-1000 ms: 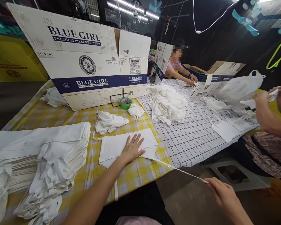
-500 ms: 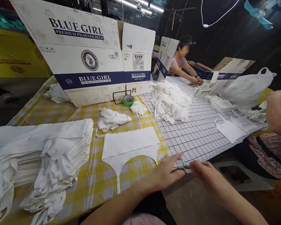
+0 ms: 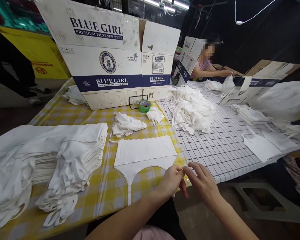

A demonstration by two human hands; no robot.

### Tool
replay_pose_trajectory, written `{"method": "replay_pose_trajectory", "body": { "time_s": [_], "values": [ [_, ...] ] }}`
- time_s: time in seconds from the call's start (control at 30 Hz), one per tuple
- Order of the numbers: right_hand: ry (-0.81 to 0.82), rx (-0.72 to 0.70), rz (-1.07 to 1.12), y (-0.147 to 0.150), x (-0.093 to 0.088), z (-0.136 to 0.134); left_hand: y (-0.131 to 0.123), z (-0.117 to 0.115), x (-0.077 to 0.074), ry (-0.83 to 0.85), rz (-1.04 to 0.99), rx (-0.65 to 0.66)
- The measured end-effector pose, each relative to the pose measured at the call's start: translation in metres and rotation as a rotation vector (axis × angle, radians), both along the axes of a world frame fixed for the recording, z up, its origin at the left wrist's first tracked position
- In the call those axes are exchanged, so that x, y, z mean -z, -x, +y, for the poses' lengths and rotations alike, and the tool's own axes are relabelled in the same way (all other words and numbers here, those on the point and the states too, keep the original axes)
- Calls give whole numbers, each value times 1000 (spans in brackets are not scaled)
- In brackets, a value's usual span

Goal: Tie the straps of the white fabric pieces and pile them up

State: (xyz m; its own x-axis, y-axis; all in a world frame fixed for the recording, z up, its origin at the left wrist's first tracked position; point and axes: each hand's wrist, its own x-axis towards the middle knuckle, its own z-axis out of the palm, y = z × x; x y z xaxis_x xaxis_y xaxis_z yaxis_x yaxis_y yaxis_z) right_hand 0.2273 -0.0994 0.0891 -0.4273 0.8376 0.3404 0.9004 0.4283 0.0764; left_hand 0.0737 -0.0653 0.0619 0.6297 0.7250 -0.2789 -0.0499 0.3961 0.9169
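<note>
A white camisole (image 3: 145,151) lies flat on the yellow checked cloth, its scalloped edge away from me. Its left strap hangs toward the table's front edge, while the right strap runs under my hands and is mostly hidden. My left hand (image 3: 172,181) is closed in a pinch at that strap, beside the camisole's right corner. Fingertips of my right hand (image 3: 202,181) meet the left hand's fingers there, closed at the same strap. Left of the camisole is a thick stack of folded white camisoles (image 3: 72,140) with straps dangling down the front.
Crumpled white garments (image 3: 127,124), a green tape roll (image 3: 145,106) and a large beer carton (image 3: 110,63) stand behind. A heap of white garments (image 3: 192,108) lies on the grid cloth (image 3: 215,150). A co-worker (image 3: 205,66) handles white pieces at the far side. A stool (image 3: 267,200) stands lower right.
My hands have come together; the strap stretched between them earlier is now hidden by the fingers. My left hand has curled closed. The view has swung slightly right, and the co-worker lifts a white piece.
</note>
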Motion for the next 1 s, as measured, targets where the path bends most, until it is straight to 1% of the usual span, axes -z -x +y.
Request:
{"method": "replay_pose_trajectory", "body": {
  "time_s": [0.07, 0.2, 0.27, 0.3, 0.33, 0.4, 0.47, 0.5, 0.57, 0.63, 0.7, 0.87, 0.93, 1.0],
  "values": [
    [-4, -5, 20, 1, 8, 2, 0, 0, 3, 52, -19, 6],
    [99, -18, 146, 5, 23, 8, 1, -1, 1, 122, -27, 3],
    [148, 16, 306, 9, 29, 13, 5, 3, -1, 109, -25, 23],
    [172, 43, 421, 11, 31, 16, 8, 6, -2, 61, -7, 23],
    [207, 77, 550, 13, 32, 18, 12, 10, -1, -27, 33, 3],
    [312, 158, 823, 18, 31, 24, 24, 23, 6, -312, 199, -109],
    [454, 226, 1077, 22, 30, 30, 37, 40, 18, -631, 458, -232],
    [519, 248, 1193, 24, 30, 32, 44, 49, 26, -753, 588, -250],
    [609, 275, 1400, 27, 32, 36, 55, 65, 39, -919, 788, -213],
    [656, 286, 1540, 30, 37, 40, 62, 77, 48, -1026, 888, -142],
    [678, 294, 1598, 32, 42, 43, 66, 86, 52, -1117, 926, -78],
    [729, 331, 1618, 35, 50, 50, 64, 94, 57, -1386, 1006, 42],
    [744, 337, 1623, 36, 52, 53, 62, 96, 62, -1464, 1031, 59],
    [762, 343, 1621, 37, 55, 57, 60, 97, 66, -1488, 1028, 41]
  ]
}}
